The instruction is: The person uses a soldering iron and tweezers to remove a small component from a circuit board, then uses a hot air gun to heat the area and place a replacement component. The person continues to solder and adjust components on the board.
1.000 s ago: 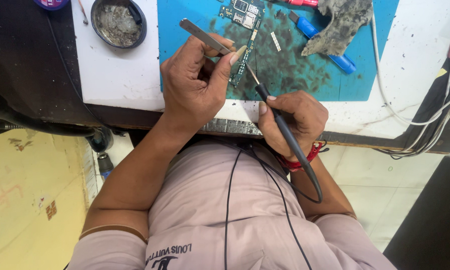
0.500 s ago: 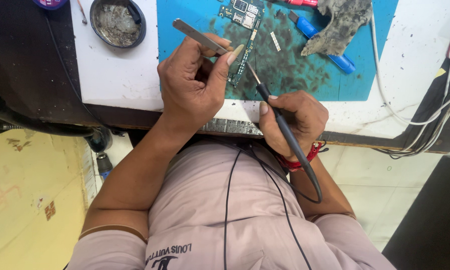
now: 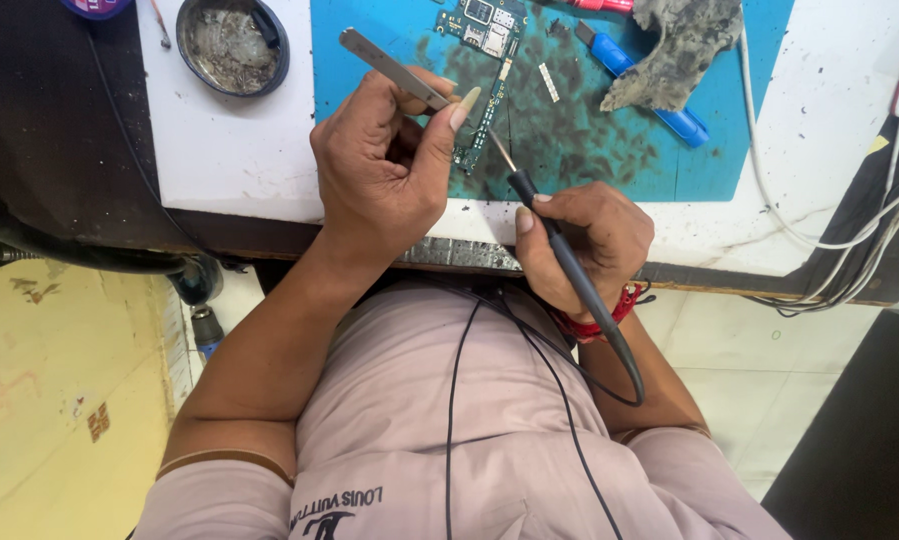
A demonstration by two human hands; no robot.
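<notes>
Blue mat [image 3: 739,150]: one circuit board [image 3: 484,60]; fingers clamp one tweezers [image 3: 389,65], one soldering iron [image 3: 559,250]

Even, bright daylight fills the scene with no harsh glare. The white worktop [image 3: 239,150] is nearly washed out toward its right edge. Soft, short shadows lie under the left hand [image 3: 384,165] on the blue rubber work mat [image 3: 589,150]. Focus is sharp throughout; the dark areas along the left edge lose detail, and the edges bend slightly.

Electronics repair workshop: circuit board [image 3: 489,60], soldering iron [image 3: 559,250], stained blue mat [image 3: 589,140].
</notes>
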